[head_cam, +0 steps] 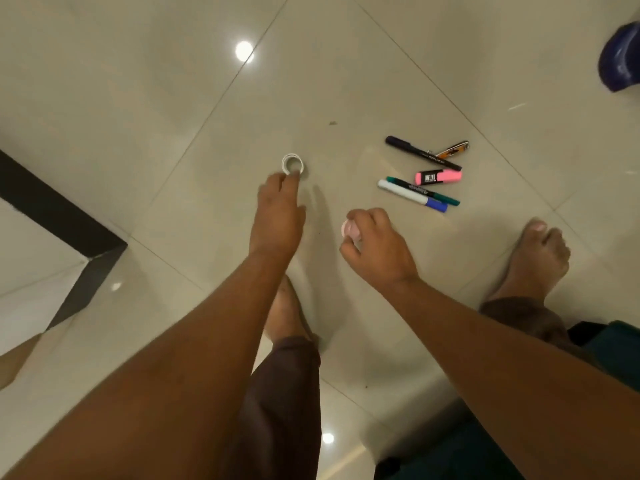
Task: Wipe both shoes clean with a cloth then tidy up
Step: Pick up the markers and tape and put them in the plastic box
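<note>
tape roll point(293, 164) at left hand point(277, 216) fingertips point(293, 176), pink object point(347, 229) in right hand point(377, 249)

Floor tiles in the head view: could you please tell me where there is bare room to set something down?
Bare floor lies beyond the tape ring, and between the black strip and the left hand. It is crowded around the pens and pink highlighter, beside the right hand and right foot.

Glossy beige tiled floor point(346, 81), diagonal grout lines, ceiling light reflections point(244, 50), dark furniture edge point(62, 216) at left.
</note>
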